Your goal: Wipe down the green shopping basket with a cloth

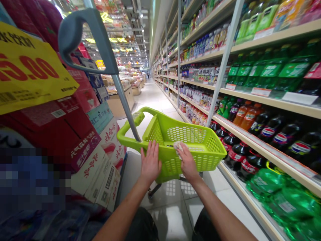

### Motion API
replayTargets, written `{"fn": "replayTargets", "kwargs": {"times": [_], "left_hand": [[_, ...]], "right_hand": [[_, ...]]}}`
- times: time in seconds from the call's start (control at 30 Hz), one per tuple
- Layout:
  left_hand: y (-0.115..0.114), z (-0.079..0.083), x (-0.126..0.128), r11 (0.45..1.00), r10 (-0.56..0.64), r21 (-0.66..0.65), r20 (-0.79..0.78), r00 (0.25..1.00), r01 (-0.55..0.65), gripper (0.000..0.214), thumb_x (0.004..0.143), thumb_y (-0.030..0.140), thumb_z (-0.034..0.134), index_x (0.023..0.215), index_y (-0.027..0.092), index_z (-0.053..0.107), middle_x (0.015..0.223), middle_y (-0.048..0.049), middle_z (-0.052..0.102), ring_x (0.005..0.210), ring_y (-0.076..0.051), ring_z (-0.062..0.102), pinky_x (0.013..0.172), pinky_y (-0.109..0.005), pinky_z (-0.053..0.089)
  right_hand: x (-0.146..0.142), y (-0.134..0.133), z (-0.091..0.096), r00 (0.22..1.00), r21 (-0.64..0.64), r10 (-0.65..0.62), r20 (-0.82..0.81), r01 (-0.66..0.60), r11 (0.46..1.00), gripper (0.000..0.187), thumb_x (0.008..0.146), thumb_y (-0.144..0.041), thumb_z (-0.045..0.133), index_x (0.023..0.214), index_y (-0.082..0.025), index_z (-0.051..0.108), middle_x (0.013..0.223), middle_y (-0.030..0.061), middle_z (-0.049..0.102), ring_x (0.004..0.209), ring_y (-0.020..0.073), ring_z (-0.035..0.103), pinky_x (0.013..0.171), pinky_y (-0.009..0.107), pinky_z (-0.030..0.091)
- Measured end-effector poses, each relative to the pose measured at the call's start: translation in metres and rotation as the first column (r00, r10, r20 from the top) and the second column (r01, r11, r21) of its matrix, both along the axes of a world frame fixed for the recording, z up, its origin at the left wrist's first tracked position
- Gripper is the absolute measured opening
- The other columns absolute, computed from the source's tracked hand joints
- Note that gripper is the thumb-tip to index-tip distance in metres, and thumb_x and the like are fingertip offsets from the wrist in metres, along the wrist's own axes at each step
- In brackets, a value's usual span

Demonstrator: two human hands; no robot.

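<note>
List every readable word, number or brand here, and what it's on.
"0.00", red digits, on the yellow sign; leading digit unclear.
Chinese print on the cartons: too blurred to read.
Shelf price tags: too small.
Cola bottles: round logo only, no legible words.

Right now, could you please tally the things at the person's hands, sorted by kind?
Hands: 2, left hand flat on the basket wall, right hand gripping the cloth
Baskets: 1, lime-green wheeled basket
Cloths: 1, whitish cloth
Handles: 1, grey pull handle
Total: 5
</note>
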State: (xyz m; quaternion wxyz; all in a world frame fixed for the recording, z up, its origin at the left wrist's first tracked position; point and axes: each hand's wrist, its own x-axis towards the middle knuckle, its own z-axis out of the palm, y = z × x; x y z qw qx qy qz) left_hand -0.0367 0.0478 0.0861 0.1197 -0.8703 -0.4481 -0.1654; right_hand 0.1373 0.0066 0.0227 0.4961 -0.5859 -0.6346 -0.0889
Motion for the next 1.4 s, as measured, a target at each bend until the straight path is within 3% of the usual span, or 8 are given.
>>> {"fn": "replayTargets", "kwargs": {"times": [0.13,0.33,0.4,0.67,0.83,1.07,1.27,1.4], "left_hand": [[0.006,0.006,-0.028,0.989,0.106,0.081,0.179,0.978,-0.122,0.061,0.077,0.020,0.040,0.134,0.007,0.022,0.144,-0.0140,0.021,0.135,-0.024,0.010,0.108,-0.050,0.006],[0.011,0.005,-0.032,0.986,0.084,0.121,0.256,0.963,-0.119,0.061,0.078,0.020,0.039,0.134,0.006,0.018,0.142,-0.0179,0.025,0.133,-0.023,0.017,0.108,-0.047,0.008],[0.013,0.004,-0.034,0.981,0.078,0.150,0.264,0.961,-0.121,0.059,0.079,0.020,0.039,0.133,0.006,0.020,0.141,-0.0194,0.027,0.133,-0.023,0.018,0.108,-0.047,0.008],[0.011,0.001,-0.030,0.974,-0.049,0.225,0.222,0.974,-0.003,0.059,0.076,0.015,0.041,0.132,0.004,0.025,0.140,-0.0192,0.030,0.133,-0.024,0.019,0.107,-0.048,0.014],[0.014,0.009,0.000,0.990,-0.098,0.112,0.055,0.994,0.091,0.058,0.072,0.015,0.042,0.129,0.006,0.035,0.139,-0.0141,0.033,0.131,-0.025,0.022,0.106,-0.050,0.014],[0.020,0.013,0.001,0.996,-0.034,0.079,-0.007,0.999,0.035,0.054,0.073,0.017,0.042,0.126,0.007,0.041,0.135,-0.0115,0.041,0.130,-0.025,0.025,0.106,-0.052,0.015],[0.010,0.005,0.025,0.998,-0.061,0.000,-0.055,0.997,0.061,0.055,0.074,0.021,0.041,0.127,0.008,0.040,0.136,-0.0102,0.039,0.131,-0.025,0.024,0.106,-0.054,0.012],[0.007,-0.002,0.029,0.998,-0.057,-0.029,-0.088,0.995,0.054,0.060,0.073,0.023,0.042,0.131,0.008,0.035,0.141,-0.0085,0.030,0.132,-0.024,0.019,0.107,-0.053,0.012]], "right_hand": [[0.012,0.004,0.000,0.992,-0.006,-0.102,-0.073,0.102,0.995,0.062,0.066,0.003,0.031,0.121,-0.020,0.051,0.136,0.0053,0.039,0.127,0.0182,0.031,0.106,0.043,0.027],[-0.096,0.051,0.046,0.986,0.074,0.156,0.053,-0.160,0.984,0.048,0.076,-0.003,0.035,0.120,-0.013,0.051,0.135,0.0097,0.040,0.130,0.0172,0.025,0.107,0.039,0.026],[-0.105,0.058,0.054,0.970,0.081,0.202,0.137,-0.215,0.973,0.042,0.078,-0.006,0.038,0.116,-0.011,0.054,0.132,0.0108,0.043,0.130,0.0176,0.024,0.107,0.037,0.026],[-0.018,0.023,0.019,0.990,-0.014,-0.138,0.024,0.139,0.990,0.049,0.071,0.003,0.032,0.110,-0.009,0.058,0.129,0.0143,0.046,0.128,0.0198,0.028,0.106,0.044,0.025],[-0.043,0.037,0.029,0.988,-0.005,0.014,0.153,-0.013,1.000,0.049,0.074,-0.002,0.035,0.118,-0.012,0.053,0.131,0.0109,0.045,0.129,0.0190,0.027,0.106,0.041,0.027],[0.039,0.022,0.003,0.966,-0.044,-0.256,0.043,0.258,0.965,0.050,0.071,0.002,0.032,0.111,-0.013,0.058,0.126,0.0136,0.049,0.124,0.0220,0.035,0.101,0.049,0.032],[-0.007,0.023,0.009,0.976,-0.017,-0.032,0.216,0.036,0.999,0.048,0.077,-0.005,0.034,0.122,-0.014,0.049,0.132,0.0107,0.044,0.130,0.0192,0.024,0.104,0.044,0.028],[0.036,0.011,0.001,0.966,-0.022,-0.126,0.225,0.134,0.991,0.047,0.076,-0.003,0.032,0.117,-0.012,0.054,0.127,0.0136,0.048,0.126,0.0200,0.032,0.102,0.045,0.032]]}}
